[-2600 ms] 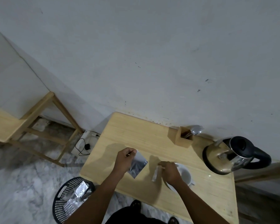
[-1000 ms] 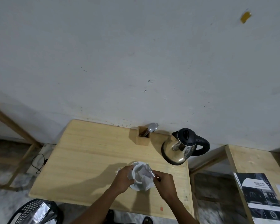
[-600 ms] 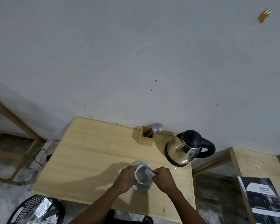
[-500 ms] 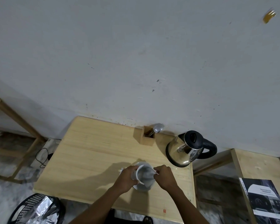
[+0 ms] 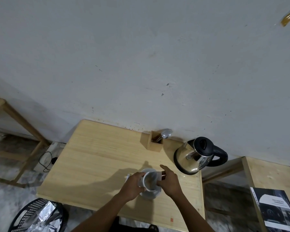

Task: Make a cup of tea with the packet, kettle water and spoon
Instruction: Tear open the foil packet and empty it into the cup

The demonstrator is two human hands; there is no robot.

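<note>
A white cup (image 5: pixel 150 181) stands on a white saucer (image 5: pixel 149 194) near the front of the wooden table (image 5: pixel 99 164). Brownish powder shows inside the cup. My left hand (image 5: pixel 132 184) wraps around the cup's left side. My right hand (image 5: pixel 171 182) sits against the cup's right side and pinches a small packet (image 5: pixel 163 175) by the rim, forefinger sticking out. The steel kettle (image 5: pixel 193 156) with black lid and handle stands to the right, behind the cup. A spoon (image 5: pixel 166 134) leans in a wooden holder (image 5: pixel 155 144) by the wall.
A black basket (image 5: pixel 32 216) with crumpled foil wrappers sits on the floor at the front left. To the right, a second wooden table carries a dark booklet (image 5: pixel 278 208). A cable and plug (image 5: pixel 47 160) lie on the floor left of the table.
The packet that both hands held over the cup's mouth has come off to the right side in my right hand. The cup's inside now shows brownish powder. My left hand stays on the cup.
</note>
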